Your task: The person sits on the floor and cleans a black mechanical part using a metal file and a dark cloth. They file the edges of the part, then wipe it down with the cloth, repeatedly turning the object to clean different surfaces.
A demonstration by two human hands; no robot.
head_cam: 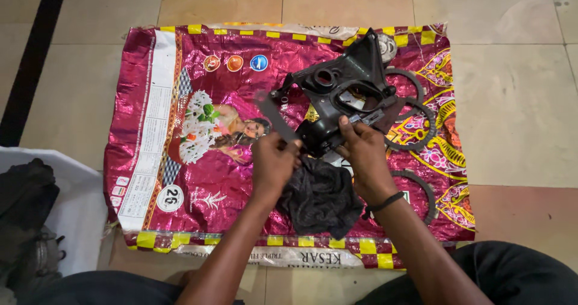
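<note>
1. Black metal casing (343,94) was the big part both hands held up, just above the pink sack (198,178). It had round holes and odd corners.
2. No box or bowl showed. A white bag (78,209) lay far off to the side of the left fingers, with dark cloth (24,197) on it.
3. The pink sack was spread flat on the tan tile floor (512,100). It had yellow checks along its edges.
4. Flat toothed rings (421,124) lay on the sack just past the right fingers. Another ring (421,187) lay beside the right wrist.
5. A black rag (319,200) sat crumpled on the sack, under and between both hands.
6. The left hand (274,163) was clenched around a thin dark flat tool (274,118), whose tip pointed up and away from the fingers, next to the casing.
7. The right hand (364,157) gripped the near edge of the casing, fingers curled onto it. A black band (385,201) went around that wrist.
8. Both arms reached forward from the person's dark-clothed lap.
</note>
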